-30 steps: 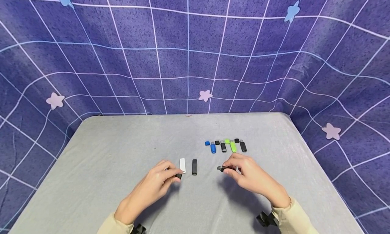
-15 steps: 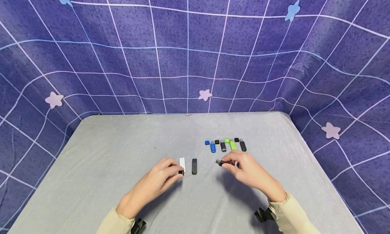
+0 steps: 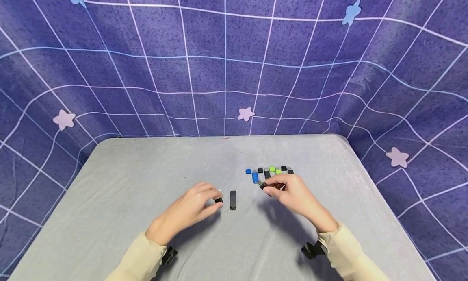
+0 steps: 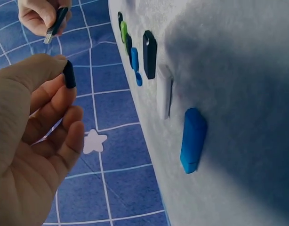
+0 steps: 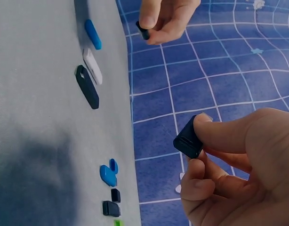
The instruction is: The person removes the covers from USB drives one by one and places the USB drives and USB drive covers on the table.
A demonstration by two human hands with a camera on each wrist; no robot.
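While the left hand (image 3: 197,201) pinches a small black cap (image 4: 69,74) between thumb and finger, I see the right hand (image 3: 292,193) gripping an uncapped memory stick (image 5: 187,136), its metal plug (image 3: 260,182) jutting out to the left of the fingertips. Cap and stick are well apart, both held above the grey table (image 3: 175,163). On my left wrist feed, a white stick (image 4: 164,92) and a plain blue stick (image 4: 194,140) lie on the cloth near the left hand; from the head camera, I find the white one mostly hidden behind those fingers. A long black stick (image 3: 232,200) rests between the hands, closer to the left. Just beyond the right hand I make out a row: a blue drive (image 3: 255,177) beside a blue cap (image 3: 248,171), then a dark drive (image 3: 267,174) and a green drive (image 3: 278,171), both partly covered by that hand.
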